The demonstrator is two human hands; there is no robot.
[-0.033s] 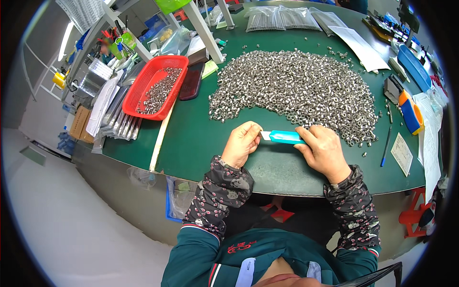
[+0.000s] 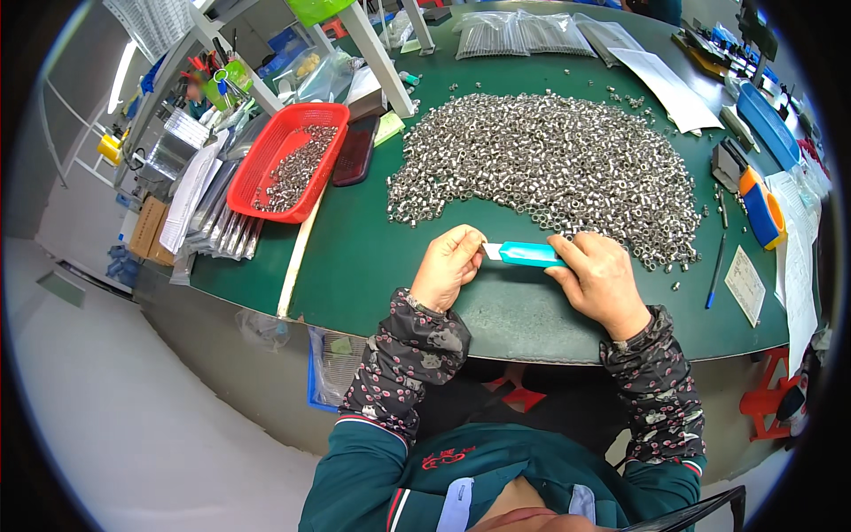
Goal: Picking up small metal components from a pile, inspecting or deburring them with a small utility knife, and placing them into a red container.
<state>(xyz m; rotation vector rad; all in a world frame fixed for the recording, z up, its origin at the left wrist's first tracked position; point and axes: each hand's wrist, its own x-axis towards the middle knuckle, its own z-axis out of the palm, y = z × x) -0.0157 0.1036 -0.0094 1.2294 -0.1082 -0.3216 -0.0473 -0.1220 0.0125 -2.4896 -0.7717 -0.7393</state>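
My right hand point(image 2: 601, 279) is closed around a turquoise utility knife point(image 2: 532, 254), its pale blade point(image 2: 493, 252) pointing left. The blade's tip reaches the fingertips of my left hand point(image 2: 450, 266), which is closed in a pinch. Whatever sits in that pinch is too small and covered to make out. Both hands are above the near part of the green table point(image 2: 346, 275). Just beyond them spreads a large heap of small shiny metal rings point(image 2: 550, 160).
Left of the heap, a red plastic basket point(image 2: 244, 182) holds more small metal parts, with a dark phone point(image 2: 356, 151) beside it. A blue pen point(image 2: 715, 270), a paper card point(image 2: 745, 285) and a blue-orange tool point(image 2: 764, 213) lie right. Bagged tubes point(image 2: 492, 35) lie at the back.
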